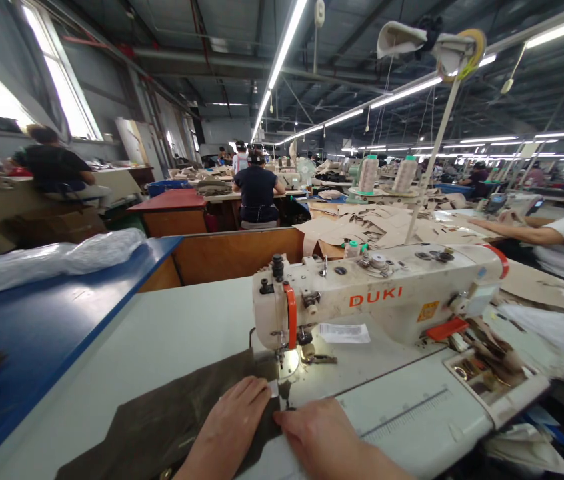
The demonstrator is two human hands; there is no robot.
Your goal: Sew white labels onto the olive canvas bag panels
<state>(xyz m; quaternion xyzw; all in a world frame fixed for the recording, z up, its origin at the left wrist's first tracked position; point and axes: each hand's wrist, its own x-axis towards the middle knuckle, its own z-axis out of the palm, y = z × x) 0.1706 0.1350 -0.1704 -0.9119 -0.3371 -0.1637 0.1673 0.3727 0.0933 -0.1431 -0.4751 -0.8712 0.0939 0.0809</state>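
A dark olive fabric piece (162, 413) lies on the pale sewing table, its far right corner by the needle area of a white sewing machine (377, 287). My left hand (232, 423) presses down on the fabric, fingers together and bent, with a small white label (274, 389) at its fingertips. Just to its right, my right hand (319, 430) is closed at the fabric's right edge, thumb and forefinger pinched there. The machine's lamp lights the metal plate (289, 363) beyond both hands. Whether the needle is in the fabric is too small to tell.
A parts tray (487, 380) with metal bits is set into the table at right. On the left is a blue table (62, 313) with plastic wrapping. Beige cut pieces (362, 227) lie behind the machine. A co-worker's arm (517, 230) reaches in at right.
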